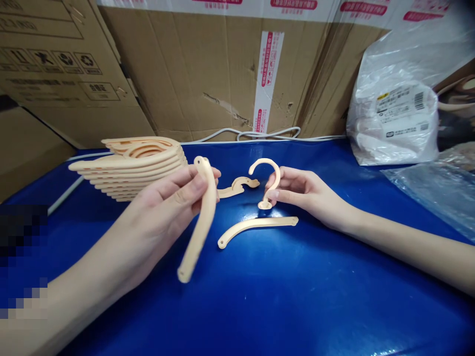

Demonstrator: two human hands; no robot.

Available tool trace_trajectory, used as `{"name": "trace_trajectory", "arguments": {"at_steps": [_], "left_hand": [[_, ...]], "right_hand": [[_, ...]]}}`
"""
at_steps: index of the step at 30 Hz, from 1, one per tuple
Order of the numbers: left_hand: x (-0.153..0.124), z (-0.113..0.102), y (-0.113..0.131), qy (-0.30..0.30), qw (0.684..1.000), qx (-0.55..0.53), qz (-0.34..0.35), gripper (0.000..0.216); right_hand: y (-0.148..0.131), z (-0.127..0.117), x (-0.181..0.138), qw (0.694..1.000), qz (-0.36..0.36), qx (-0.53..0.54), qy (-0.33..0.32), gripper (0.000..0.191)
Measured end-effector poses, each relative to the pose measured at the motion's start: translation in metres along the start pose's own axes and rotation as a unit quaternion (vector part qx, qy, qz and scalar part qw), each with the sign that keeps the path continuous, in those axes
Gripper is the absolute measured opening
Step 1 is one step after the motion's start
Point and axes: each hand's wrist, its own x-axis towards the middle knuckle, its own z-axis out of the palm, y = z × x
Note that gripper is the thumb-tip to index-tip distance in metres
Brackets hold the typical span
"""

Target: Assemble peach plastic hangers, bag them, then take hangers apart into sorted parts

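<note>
Between the thumb and fingers of my left hand [174, 195] is a curved cream hanger arm [202, 227], tilted, with a hole at its upper end. My right hand [297, 188] pinches a cream hanger hook [276, 175] by its stem, its small round base pointing down. Below the hook, a second hanger arm [256, 223] lies on the blue table. Behind my left fingers lies another flat cream hanger piece [237, 188], partly hidden by the hand. A stack of cream hanger parts [137, 165] rises to the left, its near right side covered by my left hand.
Cardboard boxes [208, 64] stand along the back of the blue table [282, 296]. A white cable [222, 132] runs along the back edge. At the right sit a plastic-wrapped package [397, 118] with a label and a clear plastic sheet [441, 188].
</note>
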Motion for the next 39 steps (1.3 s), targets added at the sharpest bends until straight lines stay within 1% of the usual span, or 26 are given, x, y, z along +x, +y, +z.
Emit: {"name": "trace_trajectory", "arguments": {"at_steps": [2, 4, 5, 7, 8, 10, 12, 13, 16, 23, 27, 31, 33, 35, 37, 39], "left_hand": [[0.000, 0.000, 0.000, -0.010, 1.000, 0.011, -0.010, 0.026], [-0.001, 0.000, -0.001, -0.042, 0.999, 0.025, -0.019, 0.033], [-0.001, 0.001, -0.001, -0.063, 0.997, 0.040, -0.016, 0.037], [-0.003, 0.002, -0.005, -0.090, 0.989, 0.114, 0.024, 0.041], [-0.004, 0.003, -0.007, -0.092, 0.979, 0.176, 0.056, 0.040], [-0.006, 0.004, -0.014, -0.076, 0.938, 0.317, 0.120, 0.035], [-0.008, 0.004, -0.022, -0.061, 0.889, 0.427, 0.152, 0.034], [-0.008, 0.004, -0.026, -0.058, 0.872, 0.460, 0.159, 0.037], [-0.009, 0.003, -0.034, -0.059, 0.846, 0.503, 0.167, 0.044], [-0.006, 0.001, -0.037, -0.041, 0.817, 0.545, 0.184, 0.046], [-0.006, 0.002, -0.039, -0.045, 0.814, 0.544, 0.199, 0.046], [-0.007, 0.006, -0.033, -0.076, 0.836, 0.494, 0.226, 0.043], [-0.008, 0.008, -0.027, -0.100, 0.850, 0.475, 0.206, 0.039], [-0.011, 0.009, -0.021, -0.114, 0.856, 0.469, 0.182, 0.034], [-0.014, 0.010, -0.017, -0.109, 0.867, 0.455, 0.174, 0.027], [-0.017, 0.011, -0.016, -0.093, 0.881, 0.428, 0.179, 0.025]], "right_hand": [[0.000, 0.000, 0.000, 1.000, -0.011, -0.003, -0.006, 0.016], [0.000, 0.000, 0.000, 1.000, -0.020, 0.001, -0.008, 0.016], [0.000, 0.000, 0.000, 1.000, -0.020, 0.003, -0.008, 0.016], [0.000, 0.000, 0.000, 1.000, -0.014, 0.001, -0.005, 0.016], [0.000, 0.000, 0.000, 1.000, -0.011, -0.002, -0.004, 0.016], [0.001, 0.000, 0.000, 1.000, -0.008, -0.001, -0.004, 0.017], [0.002, 0.000, 0.000, 1.000, -0.012, 0.008, -0.007, 0.019], [0.003, -0.001, 0.000, 1.000, -0.014, 0.014, -0.012, 0.020], [0.005, -0.002, -0.001, 0.999, -0.016, 0.028, -0.025, 0.024], [0.004, -0.002, -0.001, 0.999, -0.015, 0.031, -0.025, 0.022], [0.001, 0.000, 0.000, 1.000, -0.007, -0.001, -0.019, 0.022], [0.002, 0.000, 0.001, 0.998, -0.003, 0.060, -0.030, 0.025], [0.003, -0.001, 0.001, 0.996, 0.003, 0.085, -0.037, 0.031], [0.004, -0.001, 0.001, 0.995, 0.012, 0.096, -0.037, 0.036], [0.005, -0.001, 0.001, 0.994, 0.021, 0.101, -0.032, 0.039], [0.006, -0.001, 0.001, 0.994, 0.026, 0.100, -0.026, 0.042]]}}
